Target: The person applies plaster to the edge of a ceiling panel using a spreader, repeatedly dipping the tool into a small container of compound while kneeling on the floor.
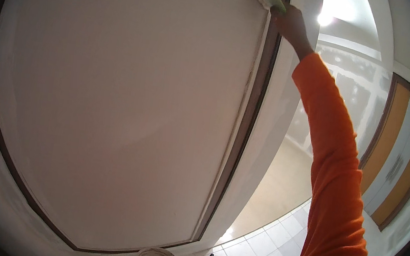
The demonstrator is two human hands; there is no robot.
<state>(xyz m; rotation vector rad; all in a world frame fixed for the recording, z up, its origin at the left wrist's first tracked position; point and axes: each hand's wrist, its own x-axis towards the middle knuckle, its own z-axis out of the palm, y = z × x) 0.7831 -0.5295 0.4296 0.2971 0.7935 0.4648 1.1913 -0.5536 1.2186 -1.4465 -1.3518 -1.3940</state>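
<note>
The big white panel is filling the view, and filler is being spread along its right edge, by the dark frame. The right hand is reaching high, fingers clenched around a putty knife pressed at the top corner. The next stroke probably needs steady downward pressure. Open tiled floor is lying to the right. The left hand is not showing.

Right hand gripping putty knife against white panel
</note>
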